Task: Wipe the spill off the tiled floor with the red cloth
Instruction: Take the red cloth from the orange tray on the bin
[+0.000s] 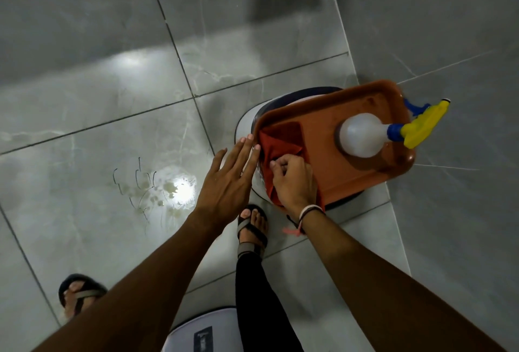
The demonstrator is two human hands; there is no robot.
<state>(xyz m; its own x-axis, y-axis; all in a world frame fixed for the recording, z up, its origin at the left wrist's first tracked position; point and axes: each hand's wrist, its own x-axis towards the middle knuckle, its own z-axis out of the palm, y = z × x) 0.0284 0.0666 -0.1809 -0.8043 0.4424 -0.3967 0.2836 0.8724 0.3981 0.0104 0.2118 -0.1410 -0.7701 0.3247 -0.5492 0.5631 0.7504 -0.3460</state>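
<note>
A red cloth (280,143) lies folded in the near left corner of a brown tray (323,110). My right hand (293,180) rests on the cloth with its fingers pinched around a fold. Just left of the tray's corner, my left hand (230,180) is flat, fingers straight and together, holding nothing. The spill (157,191) is a pale wet patch with whitish blobs on the grey tiled floor (98,93), to the left of both hands.
A white spray bottle (362,134) with a yellow and blue trigger head lies on the tray. The tray sits on a round white stool (247,124). My sandalled feet (251,228) stand near the stool and at the lower left. A wall tile edge runs down the right.
</note>
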